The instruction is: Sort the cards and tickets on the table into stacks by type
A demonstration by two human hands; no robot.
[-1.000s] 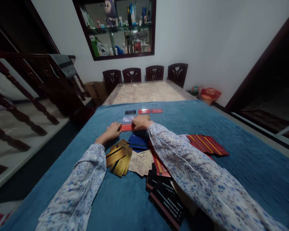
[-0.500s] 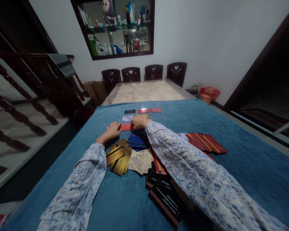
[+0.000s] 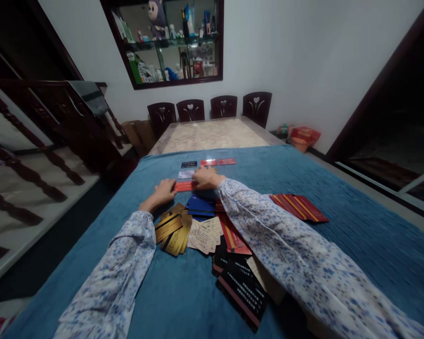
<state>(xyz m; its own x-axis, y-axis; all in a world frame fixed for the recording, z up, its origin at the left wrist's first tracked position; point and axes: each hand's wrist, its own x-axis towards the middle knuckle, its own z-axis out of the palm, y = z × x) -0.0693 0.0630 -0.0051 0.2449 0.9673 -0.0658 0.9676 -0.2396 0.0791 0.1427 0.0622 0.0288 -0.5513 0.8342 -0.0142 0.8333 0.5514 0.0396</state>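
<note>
A red card (image 3: 184,186) lies on the blue cloth between my hands. My left hand (image 3: 165,190) touches its left end, fingers together. My right hand (image 3: 205,178) is at its right end with fingers bent, partly covering a gold card behind. A whitish card (image 3: 185,174) lies just beyond the red one. Farther back are a dark card (image 3: 189,165) and two red cards (image 3: 208,162) (image 3: 227,161) in a row. Nearer me are fanned gold cards (image 3: 176,239), blue cards (image 3: 200,207) and beige cards (image 3: 205,234).
Red-and-yellow cards (image 3: 233,235) and black cards (image 3: 243,294) lie beneath or beside my right forearm. More dark-red cards (image 3: 299,207) are spread to the right. Chairs (image 3: 224,107) stand past the table's bare marble-like far end (image 3: 215,133).
The view has shifted slightly. My right forearm has moved a little, uncovering more of the red and black cards. Both hands stay at the red card.
</note>
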